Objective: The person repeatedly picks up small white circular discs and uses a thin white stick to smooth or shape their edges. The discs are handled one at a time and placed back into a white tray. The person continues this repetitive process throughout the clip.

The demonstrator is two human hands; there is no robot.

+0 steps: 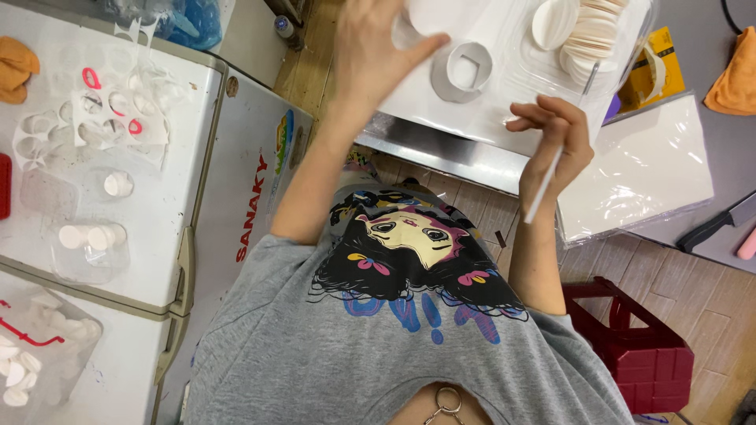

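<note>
My left hand [376, 59] reaches forward over a white sheet [504, 94] on the work table and pinches a white round piece [431, 16] between thumb and fingers at the top edge of the view. Just below the thumb, a white ring-shaped cutter [465, 67] rests on the sheet. My right hand [557, 140] hovers at the sheet's near edge, closed on a thin white stick [542, 187] that points down toward me. A fanned stack of white discs [592, 33] lies on the sheet ahead of the right hand.
A metal table edge [441, 149] runs below the sheet. White sheets in plastic [650, 169] lie at right, beside a knife [713, 228] and an orange cloth [736, 75]. A white chest freezer [169, 197] at left carries containers of discs [88, 240]. A red stool [634, 350] stands low right.
</note>
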